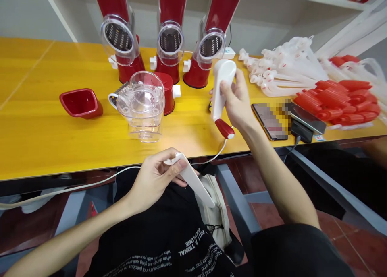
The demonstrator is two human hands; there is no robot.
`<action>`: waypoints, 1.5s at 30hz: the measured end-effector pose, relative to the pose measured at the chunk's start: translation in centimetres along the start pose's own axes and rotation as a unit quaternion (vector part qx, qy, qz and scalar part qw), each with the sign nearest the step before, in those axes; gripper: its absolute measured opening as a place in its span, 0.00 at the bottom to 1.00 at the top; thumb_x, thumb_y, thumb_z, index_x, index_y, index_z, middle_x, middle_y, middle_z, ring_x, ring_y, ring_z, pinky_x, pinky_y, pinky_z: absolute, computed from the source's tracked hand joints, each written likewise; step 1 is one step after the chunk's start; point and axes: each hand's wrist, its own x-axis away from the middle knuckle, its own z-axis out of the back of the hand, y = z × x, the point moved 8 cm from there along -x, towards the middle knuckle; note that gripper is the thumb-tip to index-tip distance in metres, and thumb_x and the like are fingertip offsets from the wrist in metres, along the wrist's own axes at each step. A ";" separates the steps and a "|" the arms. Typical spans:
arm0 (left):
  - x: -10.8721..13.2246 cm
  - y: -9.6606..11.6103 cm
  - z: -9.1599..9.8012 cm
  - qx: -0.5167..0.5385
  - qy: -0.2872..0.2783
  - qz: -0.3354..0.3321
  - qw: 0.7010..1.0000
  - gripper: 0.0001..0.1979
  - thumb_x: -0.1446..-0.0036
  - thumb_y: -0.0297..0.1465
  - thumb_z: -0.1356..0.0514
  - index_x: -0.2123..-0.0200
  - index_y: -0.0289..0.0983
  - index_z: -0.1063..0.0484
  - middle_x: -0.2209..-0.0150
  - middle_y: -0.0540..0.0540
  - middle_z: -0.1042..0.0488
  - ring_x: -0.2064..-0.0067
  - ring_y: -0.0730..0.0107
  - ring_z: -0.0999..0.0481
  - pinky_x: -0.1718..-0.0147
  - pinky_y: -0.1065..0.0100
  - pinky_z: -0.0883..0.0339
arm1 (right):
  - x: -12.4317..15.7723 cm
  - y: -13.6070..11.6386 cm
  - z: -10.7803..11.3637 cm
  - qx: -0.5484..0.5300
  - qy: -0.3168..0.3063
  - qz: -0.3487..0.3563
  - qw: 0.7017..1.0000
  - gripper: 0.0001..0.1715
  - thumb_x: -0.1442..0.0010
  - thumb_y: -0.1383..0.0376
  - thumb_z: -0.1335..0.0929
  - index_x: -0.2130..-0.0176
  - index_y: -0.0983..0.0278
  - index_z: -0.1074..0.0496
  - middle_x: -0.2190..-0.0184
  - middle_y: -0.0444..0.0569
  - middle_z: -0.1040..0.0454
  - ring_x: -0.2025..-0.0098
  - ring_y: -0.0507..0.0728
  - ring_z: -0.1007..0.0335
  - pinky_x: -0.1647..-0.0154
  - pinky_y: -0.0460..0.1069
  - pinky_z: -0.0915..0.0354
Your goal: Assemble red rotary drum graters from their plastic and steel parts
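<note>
My right hand (238,102) is raised over the table's front half and grips a white crank handle (218,98) with a red knob at its lower end. My left hand (151,180), just off the table edge above my lap, pinches a flat white plastic strip (198,184) between thumb and fingers. The strip slants down to the right. Nearest on the table are a clear plastic grater housing (145,108), a red grater base (167,94) partly behind it, and a red hopper-like piece (81,104) lying to the left.
Three red drum graters (171,41) stand along the back of the yellow table (39,140). Bagged white crank arms (287,67) and red ribbed knobs (338,102) lie at right. A phone (270,122) rests near the front edge. A white cable (121,172) runs below the edge.
</note>
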 end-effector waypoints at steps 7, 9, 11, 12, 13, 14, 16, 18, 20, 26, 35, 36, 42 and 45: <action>0.9 4.1 1.3 -0.073 0.072 -0.101 0.990 0.11 0.37 0.37 0.33 0.69 0.37 0.23 0.77 0.52 0.24 0.78 0.76 0.23 0.78 0.78 0.26 | 5.6 -3.8 -2.4 -0.415 -0.128 -0.134 0.891 0.36 0.45 0.46 0.30 0.48 0.64 0.42 0.69 0.42 0.47 0.73 0.44 0.52 0.78 0.42 0.49; 0.9 4.5 1.3 -0.074 0.064 -0.113 0.989 0.06 0.36 0.34 0.35 0.66 0.39 0.23 0.76 0.53 0.23 0.76 0.77 0.22 0.74 0.79 0.24 | 7.7 -5.3 -3.6 -0.464 -0.189 -0.156 0.851 0.35 0.40 0.48 0.33 0.44 0.66 0.44 0.67 0.43 0.46 0.74 0.43 0.50 0.79 0.41 0.46; 0.7 4.5 1.4 -0.072 0.065 -0.118 0.988 0.04 0.35 0.33 0.35 0.62 0.40 0.26 0.74 0.54 0.22 0.74 0.75 0.20 0.72 0.77 0.23 | 9.7 -6.7 -4.6 -0.495 -0.249 -0.170 0.815 0.35 0.36 0.48 0.37 0.40 0.67 0.46 0.66 0.43 0.44 0.74 0.43 0.45 0.78 0.42 0.38; 0.5 4.4 1.5 -0.078 0.070 -0.124 0.987 0.04 0.36 0.33 0.35 0.61 0.40 0.27 0.73 0.54 0.22 0.73 0.75 0.20 0.71 0.76 0.23 | 10.6 -7.4 -4.9 -0.506 -0.278 -0.173 0.798 0.35 0.34 0.48 0.39 0.37 0.66 0.48 0.66 0.43 0.43 0.75 0.43 0.42 0.77 0.43 0.36; 0.4 4.3 1.6 -0.094 0.073 -0.133 0.984 0.06 0.37 0.33 0.34 0.60 0.40 0.28 0.72 0.54 0.23 0.72 0.74 0.20 0.71 0.75 0.24 | 11.4 -8.1 -5.1 -0.514 -0.310 -0.177 0.780 0.35 0.32 0.48 0.41 0.36 0.65 0.50 0.66 0.43 0.41 0.75 0.44 0.39 0.77 0.44 0.33; 0.2 4.3 1.5 -0.121 0.070 -0.146 0.979 0.06 0.37 0.33 0.33 0.61 0.40 0.28 0.71 0.54 0.24 0.71 0.74 0.21 0.70 0.74 0.24 | 12.2 -8.7 -5.2 -0.520 -0.341 -0.179 0.762 0.35 0.32 0.47 0.41 0.36 0.65 0.50 0.65 0.43 0.39 0.74 0.46 0.35 0.76 0.44 0.32; 0.0 4.4 0.9 -0.188 0.047 -0.195 0.961 0.06 0.37 0.34 0.34 0.61 0.40 0.28 0.67 0.51 0.25 0.65 0.73 0.22 0.64 0.72 0.25 | 13.7 -9.7 -5.2 -0.518 -0.406 -0.183 0.731 0.35 0.33 0.44 0.39 0.40 0.66 0.44 0.63 0.47 0.33 0.69 0.48 0.29 0.73 0.44 0.29; 0.2 4.4 0.0 -0.235 0.021 -0.249 0.939 0.05 0.36 0.34 0.35 0.61 0.40 0.26 0.59 0.48 0.27 0.55 0.69 0.24 0.54 0.68 0.26 | 14.7 -10.1 -5.0 -0.499 -0.458 -0.178 0.714 0.33 0.35 0.45 0.34 0.45 0.67 0.41 0.59 0.52 0.29 0.64 0.49 0.27 0.67 0.43 0.27; 0.6 4.3 -0.3 -0.243 0.027 -0.286 0.926 0.05 0.35 0.35 0.35 0.60 0.41 0.26 0.54 0.45 0.30 0.47 0.66 0.27 0.47 0.64 0.29 | 15.4 -9.9 -5.0 -0.482 -0.489 -0.181 0.705 0.32 0.34 0.48 0.33 0.43 0.67 0.42 0.56 0.54 0.28 0.64 0.47 0.27 0.65 0.41 0.28; 2.5 4.3 -0.6 -0.297 0.120 -0.376 0.869 0.04 0.34 0.31 0.37 0.59 0.40 0.29 0.53 0.44 0.36 0.46 0.66 0.31 0.47 0.64 0.30 | 17.2 -10.6 -6.1 -0.499 -0.546 -0.172 0.650 0.40 0.32 0.39 0.41 0.40 0.69 0.47 0.59 0.56 0.27 0.72 0.47 0.29 0.77 0.40 0.35; 4.9 4.9 3.0 -0.371 0.142 -0.376 0.837 0.27 0.45 0.41 0.28 0.46 0.41 0.32 0.53 0.43 0.28 0.51 0.60 0.25 0.51 0.57 0.25 | 18.1 -10.6 -6.0 -0.430 -0.548 -0.209 0.686 0.24 0.36 0.56 0.29 0.56 0.70 0.41 0.77 0.38 0.41 0.80 0.41 0.42 0.81 0.37 0.41; 5.0 5.4 5.1 -0.350 0.186 -0.385 0.834 0.31 0.48 0.42 0.27 0.45 0.43 0.33 0.53 0.44 0.28 0.51 0.60 0.25 0.51 0.56 0.25 | 18.2 -10.6 -5.8 -0.426 -0.560 -0.202 0.681 0.23 0.36 0.56 0.30 0.56 0.70 0.42 0.76 0.38 0.40 0.80 0.41 0.42 0.81 0.38 0.40; -0.5 3.7 12.2 -0.430 0.186 -0.186 0.864 0.44 0.51 0.44 0.26 0.37 0.45 0.43 0.37 0.38 0.33 0.35 0.45 0.31 0.40 0.44 0.30 | 18.7 -10.2 -5.9 -0.418 -0.590 -0.169 0.669 0.25 0.36 0.56 0.30 0.52 0.70 0.41 0.74 0.38 0.39 0.79 0.41 0.41 0.81 0.36 0.40; -2.5 1.8 11.8 -0.515 0.170 -0.097 0.835 0.33 0.45 0.41 0.29 0.41 0.41 0.39 0.47 0.37 0.25 0.42 0.41 0.24 0.45 0.41 0.28 | 18.8 -10.3 -6.3 -0.392 -0.596 -0.169 0.680 0.25 0.36 0.54 0.30 0.54 0.71 0.41 0.74 0.39 0.38 0.79 0.41 0.40 0.81 0.36 0.41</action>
